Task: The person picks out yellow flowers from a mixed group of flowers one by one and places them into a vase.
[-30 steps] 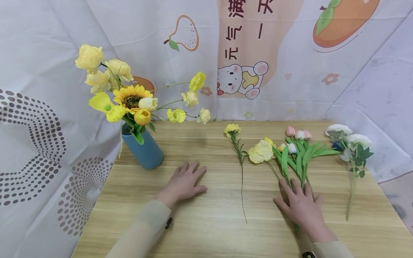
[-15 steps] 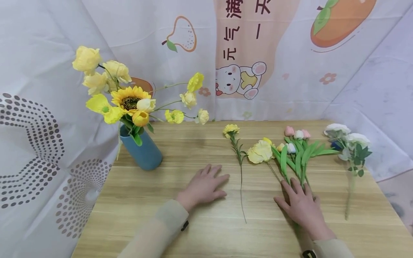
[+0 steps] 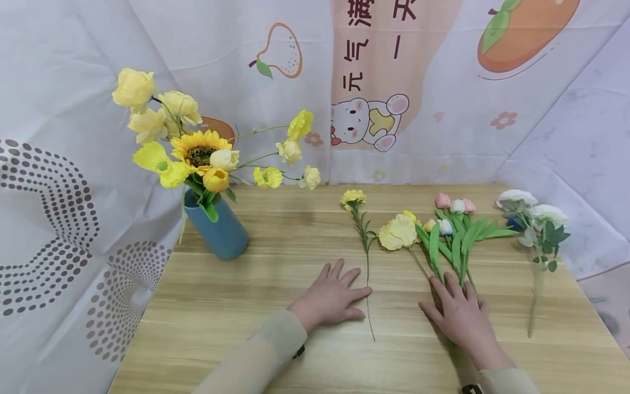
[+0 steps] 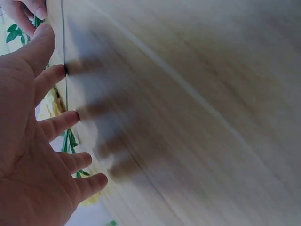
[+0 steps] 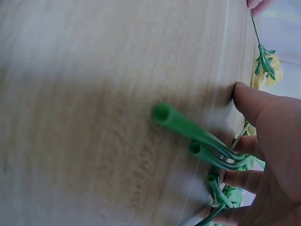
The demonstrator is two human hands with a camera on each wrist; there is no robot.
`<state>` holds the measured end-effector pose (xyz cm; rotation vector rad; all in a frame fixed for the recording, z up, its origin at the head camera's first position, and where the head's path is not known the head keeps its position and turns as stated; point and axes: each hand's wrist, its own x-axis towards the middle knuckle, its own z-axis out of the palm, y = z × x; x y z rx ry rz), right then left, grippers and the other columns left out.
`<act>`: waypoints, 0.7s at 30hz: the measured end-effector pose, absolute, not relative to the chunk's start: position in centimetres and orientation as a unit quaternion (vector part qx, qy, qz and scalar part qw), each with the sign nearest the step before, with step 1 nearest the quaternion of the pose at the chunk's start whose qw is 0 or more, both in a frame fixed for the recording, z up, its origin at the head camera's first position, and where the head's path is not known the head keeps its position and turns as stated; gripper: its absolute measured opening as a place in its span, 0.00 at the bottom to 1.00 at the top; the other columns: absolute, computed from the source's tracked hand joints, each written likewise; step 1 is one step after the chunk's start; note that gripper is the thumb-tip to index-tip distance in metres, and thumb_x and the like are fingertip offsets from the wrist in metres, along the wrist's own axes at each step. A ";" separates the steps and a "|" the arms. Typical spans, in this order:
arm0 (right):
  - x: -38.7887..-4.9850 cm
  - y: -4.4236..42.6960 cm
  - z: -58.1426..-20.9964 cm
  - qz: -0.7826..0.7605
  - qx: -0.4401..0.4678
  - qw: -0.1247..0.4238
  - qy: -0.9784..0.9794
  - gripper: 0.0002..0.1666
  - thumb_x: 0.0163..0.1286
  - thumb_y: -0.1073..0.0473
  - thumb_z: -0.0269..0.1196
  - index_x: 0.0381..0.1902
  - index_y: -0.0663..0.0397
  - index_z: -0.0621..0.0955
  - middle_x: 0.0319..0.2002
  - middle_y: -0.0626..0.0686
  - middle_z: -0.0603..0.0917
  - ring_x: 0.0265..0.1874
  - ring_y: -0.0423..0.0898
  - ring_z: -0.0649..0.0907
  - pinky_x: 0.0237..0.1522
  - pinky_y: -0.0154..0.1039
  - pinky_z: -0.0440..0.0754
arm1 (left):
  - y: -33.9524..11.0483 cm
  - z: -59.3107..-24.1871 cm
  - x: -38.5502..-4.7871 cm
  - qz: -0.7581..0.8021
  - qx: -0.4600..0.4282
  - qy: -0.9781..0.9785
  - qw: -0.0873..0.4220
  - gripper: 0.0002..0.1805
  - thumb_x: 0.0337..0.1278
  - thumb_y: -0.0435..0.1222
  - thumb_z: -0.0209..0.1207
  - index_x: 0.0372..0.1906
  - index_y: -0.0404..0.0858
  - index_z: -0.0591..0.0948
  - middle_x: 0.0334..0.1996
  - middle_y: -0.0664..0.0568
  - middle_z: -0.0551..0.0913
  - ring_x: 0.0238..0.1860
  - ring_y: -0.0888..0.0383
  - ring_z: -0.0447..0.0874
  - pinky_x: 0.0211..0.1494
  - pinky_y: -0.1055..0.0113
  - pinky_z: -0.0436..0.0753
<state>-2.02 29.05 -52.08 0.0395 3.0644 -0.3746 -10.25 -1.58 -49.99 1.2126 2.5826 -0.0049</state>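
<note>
My left hand [image 3: 332, 298], fingers spread, is low over the table, its index fingertip at the thin stem of a yellow carnation [image 3: 353, 198]. In the left wrist view that stem [image 4: 64, 37] runs past the fingertips, with nothing gripped. My right hand [image 3: 462, 323] rests over the lower stems of a tulip bunch [image 3: 458, 241] with pink, white and yellow heads. In the right wrist view the cut ends of green stems [image 5: 178, 125] stick out beneath the fingers. A large pale-yellow flower [image 3: 397, 232] lies just left of the tulips.
A blue vase [image 3: 219, 230] stands tilted at the table's left, filled with yellow flowers and a sunflower [image 3: 199, 153]. White roses [image 3: 546, 216] lie at the right edge. A printed cloth [image 3: 290, 109] hangs behind the wooden table [image 3: 295, 219].
My left hand has moved right across the table, from near the vase to the carnation's stem. The right hand has stayed on the tulip stems.
</note>
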 end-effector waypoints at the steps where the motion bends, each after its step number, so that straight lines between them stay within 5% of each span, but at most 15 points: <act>1: -2.0 29.1 -52.1 -0.122 0.013 0.026 0.992 0.44 0.73 0.31 0.57 0.74 0.55 0.67 0.71 0.70 0.62 0.66 0.85 0.57 0.52 0.86 0.57 | -1.7 -50.1 -10.2 -0.003 0.419 0.897 0.143 0.35 0.69 0.68 0.45 0.77 0.67 0.64 0.81 0.53 0.56 0.80 0.35 0.47 0.78 0.37 0.55; 10: -2.0 29.1 -52.4 -0.121 0.010 0.016 0.993 0.44 0.73 0.32 0.58 0.73 0.56 0.68 0.71 0.70 0.63 0.66 0.86 0.58 0.51 0.88 0.57 | -4.9 -49.9 -10.5 -0.026 0.405 0.908 0.100 0.34 0.73 0.62 0.48 0.73 0.47 0.73 0.77 0.53 0.65 0.77 0.44 0.62 0.76 0.46 0.65; 21: -1.9 28.9 -52.2 -0.121 0.010 0.021 0.992 0.44 0.74 0.33 0.58 0.73 0.57 0.68 0.71 0.70 0.62 0.66 0.86 0.57 0.52 0.88 0.56 | -8.8 -49.0 -11.3 -0.034 0.333 0.940 0.065 0.26 0.74 0.53 0.55 0.58 0.37 0.84 0.63 0.49 0.80 0.66 0.47 0.76 0.68 0.48 0.75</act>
